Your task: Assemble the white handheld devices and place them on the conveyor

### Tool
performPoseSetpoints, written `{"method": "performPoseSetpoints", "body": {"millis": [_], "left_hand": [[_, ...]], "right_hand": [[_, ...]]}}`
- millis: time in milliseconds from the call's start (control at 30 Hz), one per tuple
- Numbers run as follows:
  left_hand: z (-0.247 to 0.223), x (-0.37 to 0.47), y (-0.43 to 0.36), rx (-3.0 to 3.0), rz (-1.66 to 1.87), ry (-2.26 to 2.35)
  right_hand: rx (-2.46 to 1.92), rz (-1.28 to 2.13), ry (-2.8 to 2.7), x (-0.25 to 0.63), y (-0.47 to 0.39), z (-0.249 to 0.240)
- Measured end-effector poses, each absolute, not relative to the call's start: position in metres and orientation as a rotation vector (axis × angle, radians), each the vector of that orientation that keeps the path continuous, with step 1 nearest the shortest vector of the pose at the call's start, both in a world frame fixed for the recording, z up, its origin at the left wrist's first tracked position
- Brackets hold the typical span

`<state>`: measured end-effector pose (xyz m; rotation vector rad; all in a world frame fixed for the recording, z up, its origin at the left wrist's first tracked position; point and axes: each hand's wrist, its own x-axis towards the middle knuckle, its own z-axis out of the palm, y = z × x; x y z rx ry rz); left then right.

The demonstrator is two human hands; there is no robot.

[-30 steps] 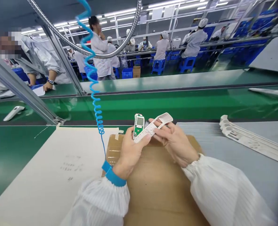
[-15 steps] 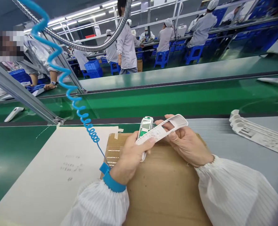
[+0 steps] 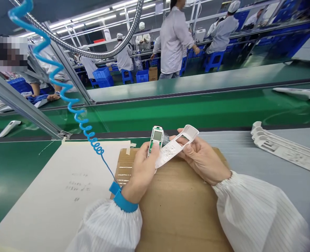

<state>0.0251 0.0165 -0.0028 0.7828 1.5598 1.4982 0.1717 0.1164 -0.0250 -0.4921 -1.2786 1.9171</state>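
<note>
My left hand [image 3: 143, 161] is closed around a white remote-control half [image 3: 158, 135] with a small grey screen and a green circuit board. Its thumb lies over the lower part of the board. In my right hand [image 3: 202, 157] is a white plastic cover [image 3: 170, 151] with a window cut-out and button holes, its inner side facing me. The cover slants down to the left, its lower end close beside the left hand and the board half. A bit of clear film [image 3: 166, 139] shows between the two parts. Both are held above a cardboard sheet [image 3: 181, 206].
A stack of white covers [image 3: 283, 147] lies on the grey mat at right. White handsets [image 3: 10, 128] sit on the green conveyor [image 3: 144, 113] behind. A blue coiled cord [image 3: 88, 130] runs to my left wristband [image 3: 126, 201]. Written paper [image 3: 65, 175] lies left; people work beyond.
My right hand has turned the cover's inside toward me and moved slightly left. The left thumb has come off the cover onto the circuit board. A person in the background has walked right.
</note>
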Motion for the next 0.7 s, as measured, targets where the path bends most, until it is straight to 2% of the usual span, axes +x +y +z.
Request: {"method": "performPoseSetpoints", "body": {"millis": [233, 467, 700], "left_hand": [[0.000, 0.018, 0.019, 0.750, 1.561, 1.592], [-0.014, 0.022, 0.016, 1.322, 1.502, 1.716], [-0.010, 0.028, 0.011, 1.468, 1.382, 1.806]], "right_hand": [[-0.575, 1.972, -1.246, 0.168, 0.115, -0.026], [-0.663, 1.894, -1.309, 0.162, 0.111, -0.032], [-0.655, 1.905, -1.276, 0.160, 0.109, -0.032]]}}
